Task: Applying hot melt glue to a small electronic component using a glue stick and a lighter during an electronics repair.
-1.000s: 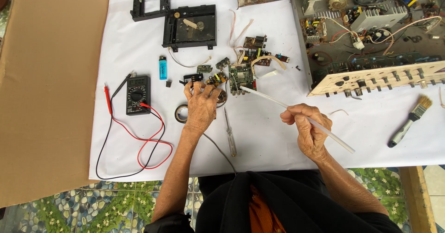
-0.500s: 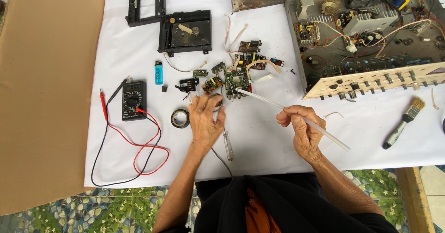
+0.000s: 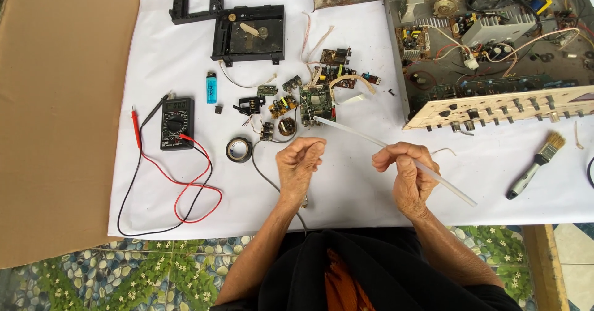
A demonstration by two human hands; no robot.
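My right hand [image 3: 405, 174] is shut on a long, thin, translucent white rod [image 3: 352, 133]. The rod slants from a green circuit board [image 3: 317, 102] at its far tip down past my wrist to the right. My left hand [image 3: 298, 166] hovers just left of the rod with its fingers curled in, and I see nothing in them. Under that hand runs a grey wire [image 3: 263, 174], and a slim tool [image 3: 304, 201] peeks out below the palm. Small boards and loose parts [image 3: 278, 108] lie just beyond both hands.
On the white sheet [image 3: 185, 212] are a black multimeter [image 3: 176, 122] with red and black leads, a roll of black tape [image 3: 239, 149], a blue lighter [image 3: 211, 88] and two black drive frames [image 3: 247, 34]. An opened amplifier chassis [image 3: 495, 39] and a brush [image 3: 537, 162] lie right. Cardboard [image 3: 55, 113] lies left.
My left hand has drawn back from the small parts toward me and curled its fingers, uncovering the tape roll. My right hand still holds the rod, shifted slightly.
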